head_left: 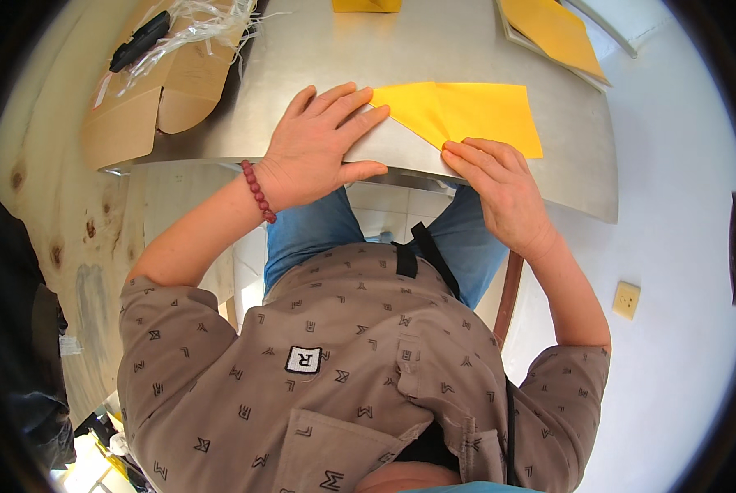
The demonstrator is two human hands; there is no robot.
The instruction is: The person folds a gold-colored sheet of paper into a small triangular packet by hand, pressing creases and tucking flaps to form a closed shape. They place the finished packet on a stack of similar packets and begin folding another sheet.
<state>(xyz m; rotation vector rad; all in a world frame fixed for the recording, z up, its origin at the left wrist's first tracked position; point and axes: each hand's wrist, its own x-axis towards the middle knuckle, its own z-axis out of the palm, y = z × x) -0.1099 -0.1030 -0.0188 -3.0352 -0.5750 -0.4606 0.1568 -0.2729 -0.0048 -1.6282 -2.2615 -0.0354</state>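
Observation:
A sheet of yellow paper (487, 115) lies on the metal tabletop near its front edge, folded along a slanting edge that runs down from its pointed left corner. My left hand (323, 144) is open, fingers spread flat, two fingertips at that pointed corner. A red bead bracelet circles my left wrist. At the lower edge of the paper, my right hand (495, 181) is closed, its fingers together and pressed on the folded edge. The right thumb is hidden beneath the hand.
A stack of yellow sheets (553, 37) sits at the far right of the metal table (302, 49). Another yellow piece (366, 5) shows at the far edge. On the left, an open cardboard box (125, 119) bears clear plastic strips (207, 29) and a black tool (140, 41).

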